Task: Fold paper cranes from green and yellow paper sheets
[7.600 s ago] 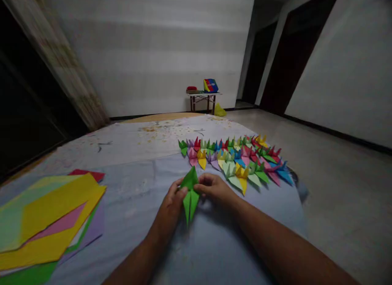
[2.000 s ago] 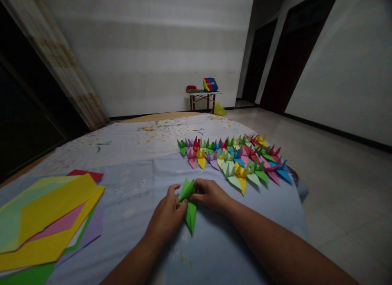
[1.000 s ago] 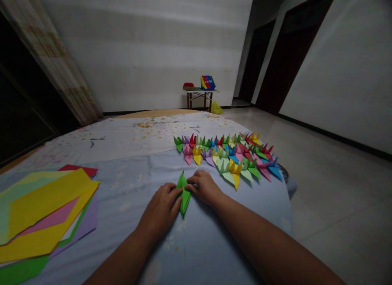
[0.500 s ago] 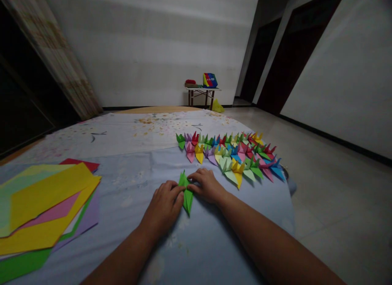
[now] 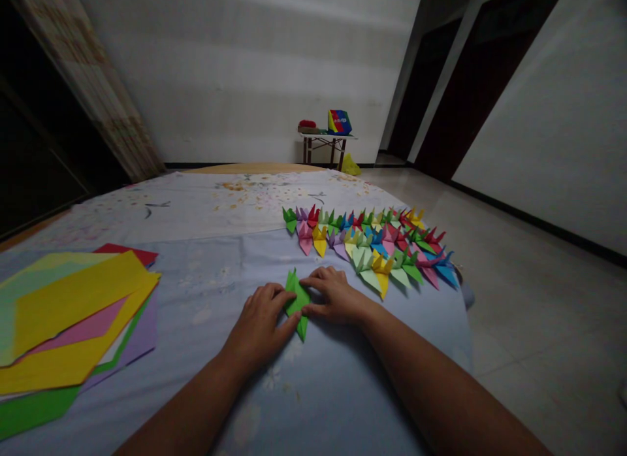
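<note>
Whereas seconds ago the green fold (image 5: 298, 300) stood raised, I note left hand (image 5: 262, 319) and right hand (image 5: 333, 298) now pinch it flat against the sheet (image 5: 343, 390) beneath: creasing.

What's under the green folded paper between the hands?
The green folded paper lies on the pale blue cloth. Left hand and right hand press it, hiding its side edges.

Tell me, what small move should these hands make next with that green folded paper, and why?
Probably slide the right hand along the fold to sharpen the crease. The green folded paper lies flat on the blue cloth. The left hand pins its left edge and the right hand rests on its right edge, so it looks held steady for pressing.
</note>
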Motion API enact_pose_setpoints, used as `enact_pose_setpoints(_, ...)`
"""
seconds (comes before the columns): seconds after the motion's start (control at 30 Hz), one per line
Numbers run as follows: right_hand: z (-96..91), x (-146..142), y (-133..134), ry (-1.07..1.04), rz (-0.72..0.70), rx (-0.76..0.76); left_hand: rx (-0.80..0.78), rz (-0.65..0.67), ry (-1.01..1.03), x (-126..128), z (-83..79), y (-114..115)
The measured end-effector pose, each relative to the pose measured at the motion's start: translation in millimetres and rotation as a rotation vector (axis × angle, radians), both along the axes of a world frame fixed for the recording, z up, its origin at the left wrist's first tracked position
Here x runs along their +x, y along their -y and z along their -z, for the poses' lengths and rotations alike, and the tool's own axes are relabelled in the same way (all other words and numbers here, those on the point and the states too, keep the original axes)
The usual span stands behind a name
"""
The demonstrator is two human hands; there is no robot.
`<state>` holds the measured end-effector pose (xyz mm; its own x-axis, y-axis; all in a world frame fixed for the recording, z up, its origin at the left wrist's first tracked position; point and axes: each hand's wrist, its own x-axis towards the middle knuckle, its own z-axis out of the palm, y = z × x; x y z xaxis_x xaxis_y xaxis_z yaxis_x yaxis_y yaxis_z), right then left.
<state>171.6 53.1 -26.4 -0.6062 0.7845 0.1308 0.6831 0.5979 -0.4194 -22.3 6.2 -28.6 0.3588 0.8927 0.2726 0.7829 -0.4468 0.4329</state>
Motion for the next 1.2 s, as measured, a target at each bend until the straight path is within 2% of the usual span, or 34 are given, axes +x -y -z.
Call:
enact_pose_setpoints(0.27, 0.7, -1, 0, 0.014, 0.000, -0.001, 0.019, -0.033, -0.097, 3, 1.8, 4)
enact_pose_setpoints(0.57, -2.0, -1, 2, 0.048, 0.001, 0.010, 0.020, -0.130, -0.355, 13, -0.5, 13)
enact_pose_setpoints(0.87, -3.9, 0, 2, 0.032, 0.008, -0.017, -0.041, -0.159, -0.460, 21, -6.8, 15)
enact_pose_setpoints(1.0, -7.8, -6, -13, -0.015, 0.033, -0.082, -0.037, -0.156, -0.445, 20, -6.0, 13)
enact_pose_setpoints(1.2, -5.7, -26, -54, -0.058, 0.148, -0.182, -0.050, -0.160, -0.427, 19, -2.8, 13)
